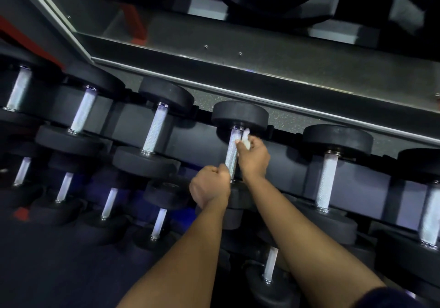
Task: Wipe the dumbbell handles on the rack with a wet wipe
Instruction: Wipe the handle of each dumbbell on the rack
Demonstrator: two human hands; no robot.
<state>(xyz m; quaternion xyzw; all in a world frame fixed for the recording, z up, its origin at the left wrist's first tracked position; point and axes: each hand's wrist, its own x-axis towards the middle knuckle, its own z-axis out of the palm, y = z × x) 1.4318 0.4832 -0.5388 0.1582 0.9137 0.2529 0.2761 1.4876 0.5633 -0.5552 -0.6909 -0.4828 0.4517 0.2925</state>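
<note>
A grey metal rack [262, 69] slants across the frame from upper left to right edge, and below it a row of black round-headed dumbbells [152, 127] runs from the left edge to the right edge, each with a knurled silver grip. A lower row of dumbbells [109, 203] sits in the dim lower left. Two bare forearms reach up from the bottom edge, with a dark sleeve [392, 295] showing at the lower right corner.

The dumbbell [240, 115] being worked on lies at the centre of the frame. The left hand [210, 186] is curled in a fist round the lower end of its handle [232, 157]. The right hand [253, 155] sits just beside the handle's upper half, fingers bunched and pinching a crumpled white wet wipe [245, 138] — the wipe touches the right side of the handle, just below the upper head.
</note>
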